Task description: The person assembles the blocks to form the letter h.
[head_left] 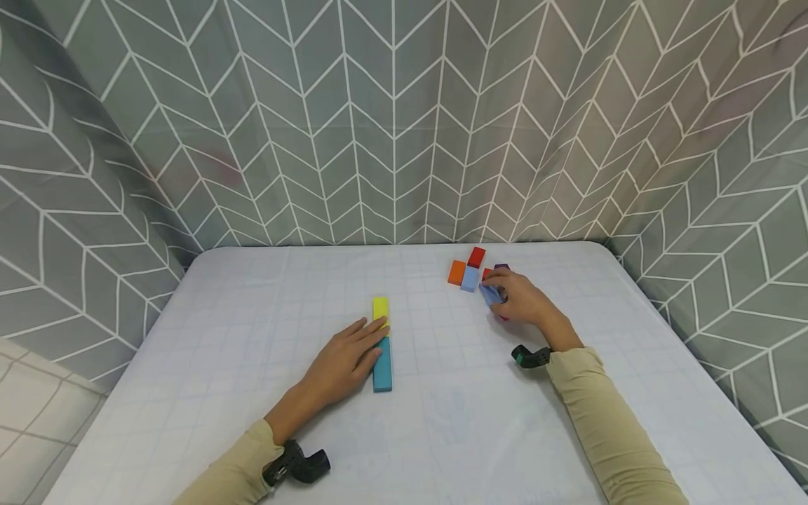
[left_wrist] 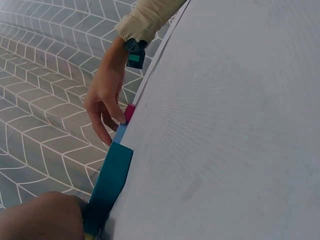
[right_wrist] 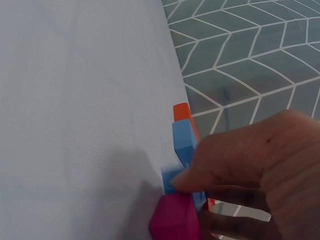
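Note:
A yellow block (head_left: 380, 307) and a longer teal block (head_left: 382, 372) lie end to end in a line on the white table. My left hand (head_left: 341, 361) rests on them where they meet, fingers extended. In the left wrist view the teal block (left_wrist: 109, 185) stands out beside the left hand (left_wrist: 42, 217). Farther right, my right hand (head_left: 524, 301) pinches a light blue block (head_left: 489, 294) between thumb and fingers. The right wrist view shows the thumb of the right hand (right_wrist: 240, 165) on that blue block (right_wrist: 170, 181), with a magenta block (right_wrist: 175, 217) close by.
Beside the right hand lie an orange block (head_left: 456, 272), a small light blue block (head_left: 470, 278) and a red block (head_left: 476, 257). A purple block (head_left: 501, 266) shows partly behind the fingers. A patterned curtain (head_left: 391, 126) hangs along the table's far edge.

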`<state>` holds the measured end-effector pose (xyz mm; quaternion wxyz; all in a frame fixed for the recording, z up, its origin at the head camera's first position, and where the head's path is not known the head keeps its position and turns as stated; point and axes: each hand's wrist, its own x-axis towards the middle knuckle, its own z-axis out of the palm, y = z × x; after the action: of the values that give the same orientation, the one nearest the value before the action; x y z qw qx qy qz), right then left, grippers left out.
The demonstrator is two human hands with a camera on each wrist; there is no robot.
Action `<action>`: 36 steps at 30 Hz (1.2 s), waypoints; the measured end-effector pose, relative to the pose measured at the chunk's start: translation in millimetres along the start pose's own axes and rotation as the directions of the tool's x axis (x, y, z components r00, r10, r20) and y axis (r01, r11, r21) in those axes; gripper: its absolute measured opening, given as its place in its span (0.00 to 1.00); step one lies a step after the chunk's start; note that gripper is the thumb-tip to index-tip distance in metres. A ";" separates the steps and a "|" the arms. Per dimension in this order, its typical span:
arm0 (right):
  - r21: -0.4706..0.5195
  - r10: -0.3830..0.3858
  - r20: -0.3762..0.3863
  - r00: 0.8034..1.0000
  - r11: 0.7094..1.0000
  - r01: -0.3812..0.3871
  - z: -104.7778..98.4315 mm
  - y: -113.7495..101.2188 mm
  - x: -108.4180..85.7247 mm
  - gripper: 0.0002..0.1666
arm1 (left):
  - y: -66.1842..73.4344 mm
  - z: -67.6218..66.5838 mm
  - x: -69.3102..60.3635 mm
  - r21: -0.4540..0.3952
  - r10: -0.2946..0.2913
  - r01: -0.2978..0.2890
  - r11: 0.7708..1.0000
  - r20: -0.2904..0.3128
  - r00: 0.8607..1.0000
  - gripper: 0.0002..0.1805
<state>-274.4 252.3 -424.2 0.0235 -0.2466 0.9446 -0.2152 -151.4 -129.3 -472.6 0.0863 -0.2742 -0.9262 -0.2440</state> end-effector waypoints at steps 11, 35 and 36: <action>0.095 0.066 0.012 0.998 0.993 -0.067 2.4 5.6 -1.9 0.31 | 1.9 -2.0 0.2 -0.006 -0.025 0.025 1.000 0.028 0.999 0.25; 0.146 0.097 -0.072 0.993 0.986 -0.085 -3.4 0.9 -3.7 0.32 | 0.9 -1.0 -0.1 0.017 -0.028 0.028 0.999 0.026 0.999 0.25; 0.142 0.095 -0.077 0.992 0.986 -0.084 -3.7 0.9 -3.3 0.32 | 0.6 -1.2 -0.2 0.016 -0.029 0.029 0.999 0.029 0.999 0.25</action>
<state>-272.5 256.1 -421.4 0.0107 -0.1925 0.9378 -0.2889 -150.9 -129.5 -471.4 0.0714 -0.2636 -0.9331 -0.2340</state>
